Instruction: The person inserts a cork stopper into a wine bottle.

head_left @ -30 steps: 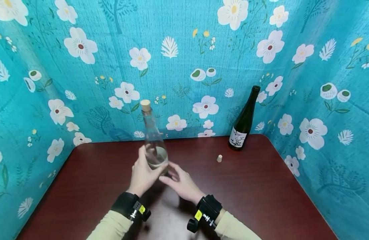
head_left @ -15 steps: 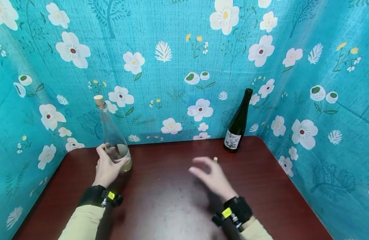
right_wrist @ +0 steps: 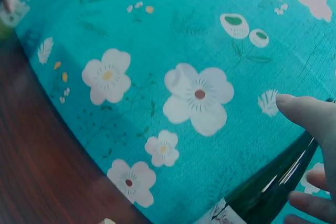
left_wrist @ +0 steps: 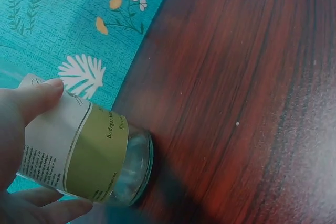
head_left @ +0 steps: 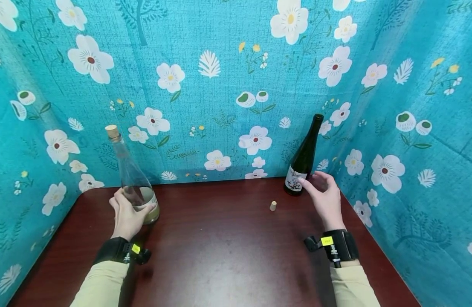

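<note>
The clear bottle [head_left: 134,179] stands near the back left corner of the table [head_left: 220,256], close to the left edge, with a cork stopper [head_left: 112,131] in its neck. The left hand [head_left: 127,215] grips its lower body, fingers curled around the label. The dark bottle [head_left: 302,160] stands near the back right corner, just before the cloth wall [head_left: 220,64]. The right hand [head_left: 325,197] is at its base with fingers spread and half curled; the fingertips look to touch the label, but a firm grip is not shown. A loose cork [head_left: 273,206] lies between the bottles, nearer the dark one. The wide middle and front of the table are bare wood.

The left wrist view shows the clear bottle's base [left_wrist: 134,169] on the wood and a yellow-green label band [left_wrist: 97,156]. The right wrist view shows the thumb [right_wrist: 307,111] just beside the dark glass [right_wrist: 268,192].
</note>
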### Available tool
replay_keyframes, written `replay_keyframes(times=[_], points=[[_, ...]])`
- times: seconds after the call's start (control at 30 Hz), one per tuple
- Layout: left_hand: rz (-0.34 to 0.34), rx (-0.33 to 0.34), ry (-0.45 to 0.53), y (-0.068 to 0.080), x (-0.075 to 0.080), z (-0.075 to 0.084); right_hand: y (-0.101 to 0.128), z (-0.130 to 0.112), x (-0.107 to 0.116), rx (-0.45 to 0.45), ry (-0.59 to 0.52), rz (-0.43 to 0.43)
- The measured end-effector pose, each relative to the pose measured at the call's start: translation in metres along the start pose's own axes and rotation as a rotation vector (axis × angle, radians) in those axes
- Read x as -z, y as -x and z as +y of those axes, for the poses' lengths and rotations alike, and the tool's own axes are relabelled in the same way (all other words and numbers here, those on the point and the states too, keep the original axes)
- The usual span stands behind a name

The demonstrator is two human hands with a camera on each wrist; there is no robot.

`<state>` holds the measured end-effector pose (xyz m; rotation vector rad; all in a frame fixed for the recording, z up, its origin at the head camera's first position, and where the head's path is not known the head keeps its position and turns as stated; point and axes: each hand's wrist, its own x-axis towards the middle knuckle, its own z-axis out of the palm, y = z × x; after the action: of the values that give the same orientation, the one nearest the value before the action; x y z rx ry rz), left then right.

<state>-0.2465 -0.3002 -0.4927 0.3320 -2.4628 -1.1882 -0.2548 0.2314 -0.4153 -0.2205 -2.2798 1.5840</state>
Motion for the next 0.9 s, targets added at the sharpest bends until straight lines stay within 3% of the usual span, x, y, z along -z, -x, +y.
replay_keyframes(times=[0.27, 0.43, 0.57, 0.7, 0.9], points=[[-0.003, -0.018, -0.094, 0.001, 0.007, 0.000, -0.023, 0.000, -0.008, -0.013, 0.091, 0.036], [-0.007, -0.002, -0.111, 0.004, 0.011, 0.002, -0.053, -0.007, -0.015, 0.003, 0.170, -0.018], [0.022, 0.032, -0.086, 0.017, 0.013, 0.009, -0.081, -0.013, -0.023, 0.047, 0.257, -0.090], [0.045, -0.004, -0.064, 0.033, 0.012, 0.020, -0.102, -0.013, -0.025, 0.022, 0.301, -0.098], [-0.022, -0.049, -0.082, 0.056, 0.017, 0.037, -0.111, -0.003, -0.025, -0.045, 0.352, -0.119]])
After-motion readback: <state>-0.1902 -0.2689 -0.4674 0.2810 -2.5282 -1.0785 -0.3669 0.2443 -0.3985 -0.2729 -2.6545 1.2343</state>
